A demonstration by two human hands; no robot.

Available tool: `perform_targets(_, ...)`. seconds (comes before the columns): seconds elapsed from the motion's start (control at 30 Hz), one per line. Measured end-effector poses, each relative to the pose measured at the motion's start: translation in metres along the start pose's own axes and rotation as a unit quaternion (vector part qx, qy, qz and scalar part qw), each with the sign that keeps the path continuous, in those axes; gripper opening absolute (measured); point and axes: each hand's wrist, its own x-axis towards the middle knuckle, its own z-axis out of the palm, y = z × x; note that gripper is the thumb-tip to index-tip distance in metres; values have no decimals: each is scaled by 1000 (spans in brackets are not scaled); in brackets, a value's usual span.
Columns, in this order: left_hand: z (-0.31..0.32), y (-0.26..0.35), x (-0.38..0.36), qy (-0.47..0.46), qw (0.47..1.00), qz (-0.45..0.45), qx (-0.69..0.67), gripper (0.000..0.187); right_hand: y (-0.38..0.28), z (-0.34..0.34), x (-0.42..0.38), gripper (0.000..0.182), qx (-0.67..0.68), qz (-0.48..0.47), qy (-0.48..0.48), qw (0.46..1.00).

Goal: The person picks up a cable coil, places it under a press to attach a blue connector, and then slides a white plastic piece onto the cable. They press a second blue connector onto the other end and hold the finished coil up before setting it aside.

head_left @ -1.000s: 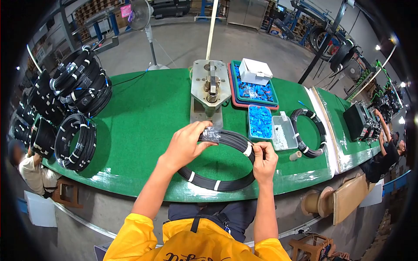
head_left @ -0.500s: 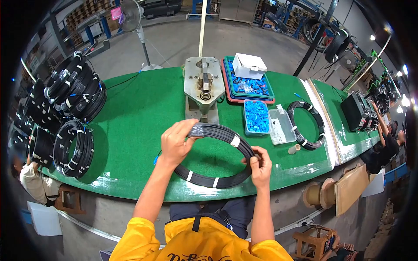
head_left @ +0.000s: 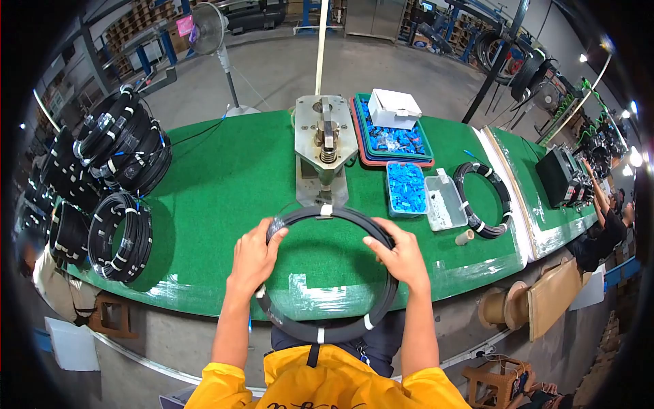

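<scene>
A coil of black cable (head_left: 349,332), bound with several white tape bands, is held between my two hands at the front of the green table. My left hand (head_left: 257,254) wraps the coil's left side, thumb on top, where clear film covers the cable. On the opposite side my right hand (head_left: 400,252) grips the coil, its thumb on the inner edge and its other fingers partly hidden. The coil's near edge overhangs the table's front edge. Just beyond its far edge stands a metal press (head_left: 325,146) with an upright lever.
Stacked black coils (head_left: 126,146) and a standing coil (head_left: 120,237) are at left. On the right are a tub of blue connectors (head_left: 407,189), a clear box with white parts (head_left: 445,203), a white carton (head_left: 395,108) over trays, and another coil (head_left: 483,200). Other people work at both sides.
The coil has turned and come closer to my body, now more face-up. My left hand has moved down and my right hand slightly up, both still gripping it.
</scene>
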Motion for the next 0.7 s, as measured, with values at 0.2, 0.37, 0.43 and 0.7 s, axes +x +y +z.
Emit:
perform_targets(0.2,53,-65,-22,-45,994,-100,18,42,82,62,32,40,-75,-98,11,992)
perform_targets(0.37,68,-86,-28,-51,991,-100,69,41,100,94,26,34,-283,-126,100,945)
perform_targets(0.43,68,-94,-26,-5,991,4,133,40,104,98,24,34,-275,-14,48,960)
perform_targets(0.7,69,-94,8,-63,992,15,106,61,151,78,10,23,19,97,108,989)
